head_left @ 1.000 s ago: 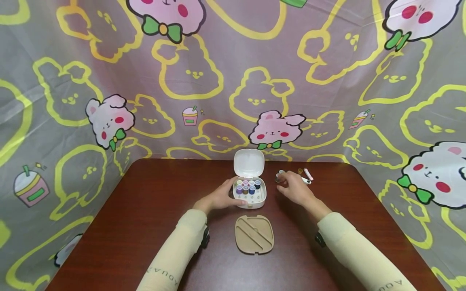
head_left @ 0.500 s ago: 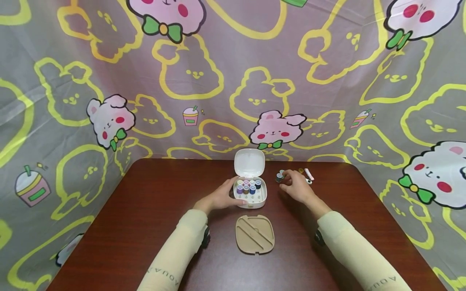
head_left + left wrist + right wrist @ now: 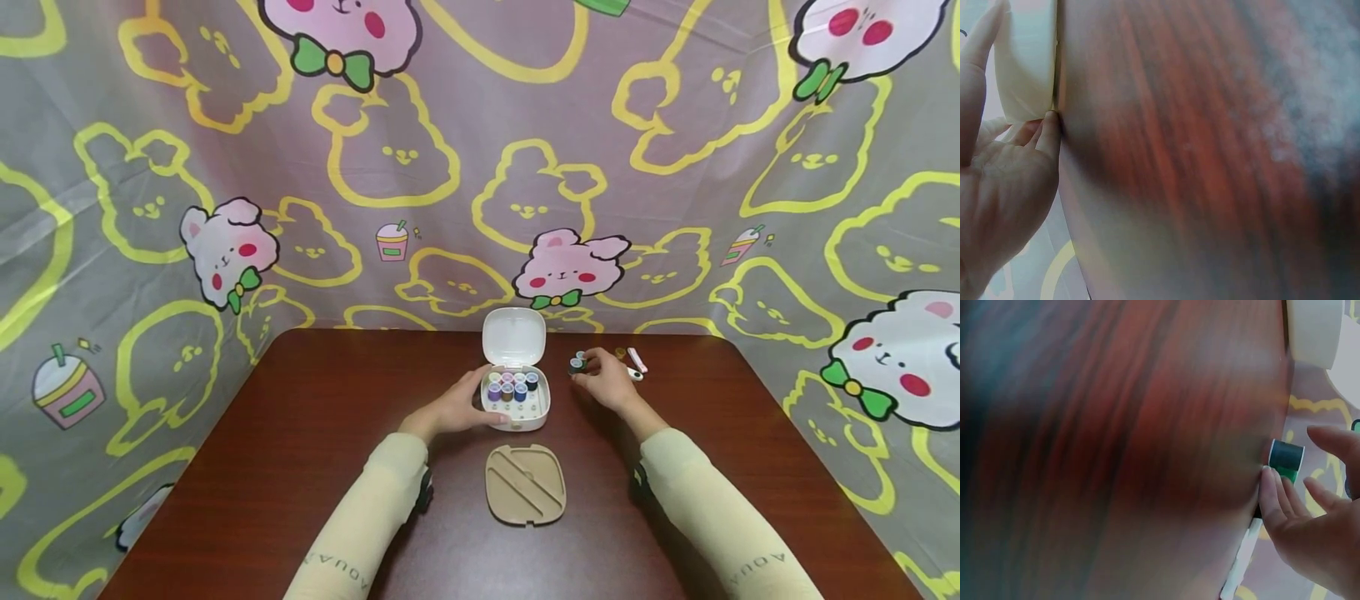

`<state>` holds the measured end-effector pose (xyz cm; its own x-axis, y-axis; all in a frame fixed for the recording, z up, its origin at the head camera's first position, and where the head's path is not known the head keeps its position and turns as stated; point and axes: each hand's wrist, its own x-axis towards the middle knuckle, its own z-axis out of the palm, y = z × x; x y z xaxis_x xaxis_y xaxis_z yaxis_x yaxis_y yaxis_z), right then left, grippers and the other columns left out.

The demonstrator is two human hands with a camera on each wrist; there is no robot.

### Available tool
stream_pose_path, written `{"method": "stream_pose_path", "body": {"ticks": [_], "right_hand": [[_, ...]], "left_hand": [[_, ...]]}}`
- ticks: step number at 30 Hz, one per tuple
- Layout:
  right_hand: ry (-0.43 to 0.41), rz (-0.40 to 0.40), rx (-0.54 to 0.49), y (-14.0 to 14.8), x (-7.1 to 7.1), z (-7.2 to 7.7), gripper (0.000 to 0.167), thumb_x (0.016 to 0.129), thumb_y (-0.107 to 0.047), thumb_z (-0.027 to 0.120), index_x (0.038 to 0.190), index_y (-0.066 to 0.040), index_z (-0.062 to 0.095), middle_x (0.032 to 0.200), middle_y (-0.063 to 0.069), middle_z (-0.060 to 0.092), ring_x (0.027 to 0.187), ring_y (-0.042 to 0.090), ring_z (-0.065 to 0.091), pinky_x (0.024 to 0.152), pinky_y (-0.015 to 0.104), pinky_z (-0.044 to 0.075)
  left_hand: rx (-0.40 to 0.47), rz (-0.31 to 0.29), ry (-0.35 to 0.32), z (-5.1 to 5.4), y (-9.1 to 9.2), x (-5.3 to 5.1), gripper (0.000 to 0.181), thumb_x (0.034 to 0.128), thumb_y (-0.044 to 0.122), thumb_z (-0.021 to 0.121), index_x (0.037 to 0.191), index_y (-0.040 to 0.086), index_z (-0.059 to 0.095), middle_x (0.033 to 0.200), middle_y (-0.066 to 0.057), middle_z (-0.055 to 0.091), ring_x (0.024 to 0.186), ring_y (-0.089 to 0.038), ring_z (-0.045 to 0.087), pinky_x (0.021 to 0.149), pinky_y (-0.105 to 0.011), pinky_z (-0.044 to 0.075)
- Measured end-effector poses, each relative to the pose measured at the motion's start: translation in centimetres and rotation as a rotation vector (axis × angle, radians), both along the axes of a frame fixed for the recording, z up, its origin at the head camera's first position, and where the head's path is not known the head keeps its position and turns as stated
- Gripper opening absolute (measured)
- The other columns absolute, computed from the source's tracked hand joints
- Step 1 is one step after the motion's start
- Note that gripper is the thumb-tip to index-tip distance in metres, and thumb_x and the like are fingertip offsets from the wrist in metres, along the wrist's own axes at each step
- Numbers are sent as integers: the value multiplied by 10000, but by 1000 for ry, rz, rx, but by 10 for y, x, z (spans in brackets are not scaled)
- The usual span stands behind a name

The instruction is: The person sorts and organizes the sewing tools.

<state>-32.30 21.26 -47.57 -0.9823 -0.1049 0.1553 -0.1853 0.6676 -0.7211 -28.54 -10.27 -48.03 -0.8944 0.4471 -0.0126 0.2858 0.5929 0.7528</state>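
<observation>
A white sewing box [image 3: 517, 424] stands on the table with its lid [image 3: 513, 336] raised. Several thread spools [image 3: 507, 392] fill its back rows, and bare pegs show in front. My left hand [image 3: 448, 407] grips the box's left side, thumb across the front and fingers behind. To the right of the box, my right hand [image 3: 611, 385] is beside a dark spool [image 3: 1287, 454] and a green spool [image 3: 1284, 473]. Its fingers are at the spools, while the thumb stands apart from them; whether the fingers touch them I cannot tell.
A tan grooved tray [image 3: 525, 483] lies in front of the box. Beyond my right hand are a yellowish spool [image 3: 620, 352], a pink-and-white strip [image 3: 637, 360] and a white item with a dark spot [image 3: 635, 374]. Patterned cloth [image 3: 450, 208] hangs behind the table.
My right hand first drew slightly right, uncovering the dark spool, then came a little back toward it as the forearm swung left. My left hand keeps its grip on the box.
</observation>
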Motion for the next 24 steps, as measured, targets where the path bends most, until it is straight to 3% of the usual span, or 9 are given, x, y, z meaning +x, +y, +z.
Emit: {"method": "stream_pose_path", "body": {"ticks": [8,24], "right_hand": [[-27,-96,-64,-8,-3,0,442,870,-95,753,1239,81,585,1140,280,672,1037,391,654,840,430,515],[-56,-92,-71,-21,-8,-2,379,861,-89,788,1164,71,629,1050,229,669,979,354,616,835,411,488]], "left_hand": [[-9,5,-7,2,0,2,1048,812,428,869,1622,152,262,1544,-164,386,1413,-303,388,1192,-508,294],[-36,6,-13,-1,-1,-1,1062,808,484,854,1630,196,245,1562,-120,366,1423,-268,374,1194,-477,294]]}}
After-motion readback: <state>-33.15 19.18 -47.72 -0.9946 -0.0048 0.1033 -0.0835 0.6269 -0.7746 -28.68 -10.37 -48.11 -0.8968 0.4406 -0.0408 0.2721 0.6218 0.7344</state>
